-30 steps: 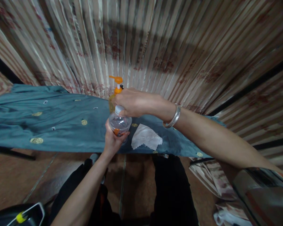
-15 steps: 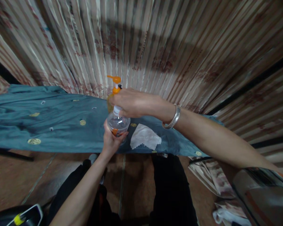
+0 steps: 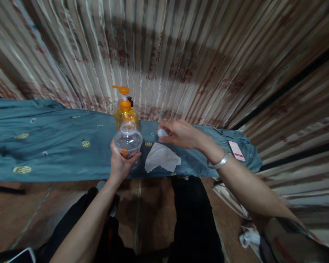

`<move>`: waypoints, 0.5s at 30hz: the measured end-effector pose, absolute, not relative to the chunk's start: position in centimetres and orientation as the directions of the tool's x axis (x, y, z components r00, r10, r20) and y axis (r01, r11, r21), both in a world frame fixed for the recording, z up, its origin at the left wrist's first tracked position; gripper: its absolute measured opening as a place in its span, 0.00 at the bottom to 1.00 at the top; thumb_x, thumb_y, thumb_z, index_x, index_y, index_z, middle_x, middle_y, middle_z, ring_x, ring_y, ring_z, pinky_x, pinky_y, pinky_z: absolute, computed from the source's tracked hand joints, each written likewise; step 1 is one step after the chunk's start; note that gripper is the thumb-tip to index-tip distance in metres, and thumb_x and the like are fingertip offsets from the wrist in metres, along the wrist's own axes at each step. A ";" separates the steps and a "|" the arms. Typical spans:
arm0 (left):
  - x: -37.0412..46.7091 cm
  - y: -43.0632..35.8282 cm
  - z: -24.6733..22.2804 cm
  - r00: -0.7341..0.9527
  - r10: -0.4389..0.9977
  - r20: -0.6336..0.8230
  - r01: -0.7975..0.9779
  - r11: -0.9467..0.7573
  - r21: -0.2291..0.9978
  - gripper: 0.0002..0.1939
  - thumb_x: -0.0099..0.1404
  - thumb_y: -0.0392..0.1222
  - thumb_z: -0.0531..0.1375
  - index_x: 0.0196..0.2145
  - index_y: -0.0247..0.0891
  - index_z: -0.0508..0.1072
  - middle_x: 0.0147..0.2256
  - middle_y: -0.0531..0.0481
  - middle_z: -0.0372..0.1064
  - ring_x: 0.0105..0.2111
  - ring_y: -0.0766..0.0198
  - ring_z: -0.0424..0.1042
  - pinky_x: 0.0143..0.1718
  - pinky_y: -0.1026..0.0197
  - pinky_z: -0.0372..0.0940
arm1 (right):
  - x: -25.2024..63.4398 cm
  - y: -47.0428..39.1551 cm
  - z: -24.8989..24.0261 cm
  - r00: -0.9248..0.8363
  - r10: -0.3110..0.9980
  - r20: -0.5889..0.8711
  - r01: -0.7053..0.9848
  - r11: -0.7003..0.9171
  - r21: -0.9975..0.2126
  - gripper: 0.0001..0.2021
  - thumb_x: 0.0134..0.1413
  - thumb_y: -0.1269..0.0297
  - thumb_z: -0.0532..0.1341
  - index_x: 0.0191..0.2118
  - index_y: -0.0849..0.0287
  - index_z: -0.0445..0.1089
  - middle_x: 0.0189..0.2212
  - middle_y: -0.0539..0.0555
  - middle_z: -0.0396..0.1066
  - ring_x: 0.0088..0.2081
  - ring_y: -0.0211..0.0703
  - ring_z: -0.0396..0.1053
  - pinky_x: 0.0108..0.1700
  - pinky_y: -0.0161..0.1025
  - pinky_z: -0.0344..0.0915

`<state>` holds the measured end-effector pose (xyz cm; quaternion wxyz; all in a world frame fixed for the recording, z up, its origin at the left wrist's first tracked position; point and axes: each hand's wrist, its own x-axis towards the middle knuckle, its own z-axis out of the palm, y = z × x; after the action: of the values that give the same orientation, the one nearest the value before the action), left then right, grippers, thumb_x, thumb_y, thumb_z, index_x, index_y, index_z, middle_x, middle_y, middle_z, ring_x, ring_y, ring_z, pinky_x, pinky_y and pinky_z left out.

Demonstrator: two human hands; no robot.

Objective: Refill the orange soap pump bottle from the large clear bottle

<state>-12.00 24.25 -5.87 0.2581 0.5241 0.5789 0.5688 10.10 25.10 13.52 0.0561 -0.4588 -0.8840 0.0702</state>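
My left hand (image 3: 122, 160) is wrapped round a clear plastic bottle (image 3: 128, 140), whose open round mouth faces up. Pinched between the fingers of my right hand (image 3: 178, 133) is a white bottle cap (image 3: 162, 133), held to the right of the bottle and apart from it. Right behind the bottle stands a pump bottle (image 3: 125, 113) with an orange pump head and yellow liquid inside. A white cloth (image 3: 162, 157) lies flat on the teal fabric between my hands, nearer to me than the cap.
Teal patterned fabric (image 3: 57, 146) covers the long narrow surface. A phone (image 3: 236, 151) with a lit screen lies at its right end. A pleated curtain (image 3: 164, 65) hangs right behind. Below, my legs are over a tiled floor (image 3: 153, 215).
My right hand has come off the bottle's neck and moved right with the white cap, leaving the mouth uncovered. The view has shifted, bringing the phone into sight.
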 end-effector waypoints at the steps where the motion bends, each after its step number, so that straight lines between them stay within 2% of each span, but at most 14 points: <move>1: -12.0 24.2 -5.8 -0.324 0.900 0.290 0.319 -0.185 0.930 0.55 0.42 0.50 0.75 0.62 0.38 0.53 0.49 0.38 0.74 0.51 0.43 0.76 0.53 0.40 0.70 | 11.5 24.9 12.0 -0.504 0.863 0.019 0.840 0.495 -0.223 0.09 0.61 0.63 0.65 0.45 0.60 0.74 0.32 0.49 0.76 0.34 0.39 0.72 0.37 0.34 0.58; 3: -12.0 24.2 -5.6 -0.339 0.898 0.280 0.327 -0.167 0.930 0.56 0.40 0.50 0.76 0.62 0.39 0.54 0.50 0.37 0.73 0.52 0.42 0.75 0.53 0.39 0.69 | 14.4 24.2 8.5 -0.368 0.929 -0.037 0.899 0.345 -0.269 0.10 0.62 0.62 0.64 0.46 0.58 0.74 0.33 0.50 0.77 0.35 0.40 0.74 0.37 0.33 0.59; 7: -12.0 24.1 -5.3 -0.360 0.889 0.282 0.338 -0.158 0.928 0.55 0.39 0.50 0.76 0.60 0.40 0.56 0.51 0.37 0.73 0.52 0.42 0.75 0.53 0.39 0.70 | 19.5 22.7 2.3 -0.006 0.995 -0.097 0.982 -0.013 -0.189 0.10 0.59 0.65 0.66 0.46 0.59 0.76 0.36 0.57 0.80 0.42 0.48 0.77 0.41 0.35 0.62; 11: -12.1 24.2 -5.4 -0.356 0.893 0.277 0.347 -0.149 0.926 0.54 0.40 0.51 0.75 0.60 0.39 0.56 0.50 0.38 0.73 0.51 0.43 0.75 0.53 0.39 0.69 | 23.0 21.6 -1.4 0.140 0.988 -0.071 0.962 -0.153 -0.227 0.13 0.58 0.67 0.65 0.49 0.63 0.74 0.41 0.63 0.80 0.44 0.52 0.78 0.43 0.37 0.64; 15: -12.2 24.2 -5.4 -0.352 0.893 0.279 0.358 -0.147 0.922 0.53 0.40 0.51 0.75 0.59 0.40 0.56 0.47 0.41 0.75 0.48 0.45 0.77 0.51 0.41 0.71 | 25.4 21.4 -3.8 0.295 0.955 -0.019 0.902 -0.285 -0.324 0.16 0.57 0.64 0.65 0.50 0.64 0.71 0.39 0.61 0.80 0.41 0.49 0.79 0.42 0.37 0.68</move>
<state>-12.23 24.19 -5.42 0.2414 0.5154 0.6069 0.5547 25.36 21.39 -3.75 0.1266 -0.7947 -0.5842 0.1052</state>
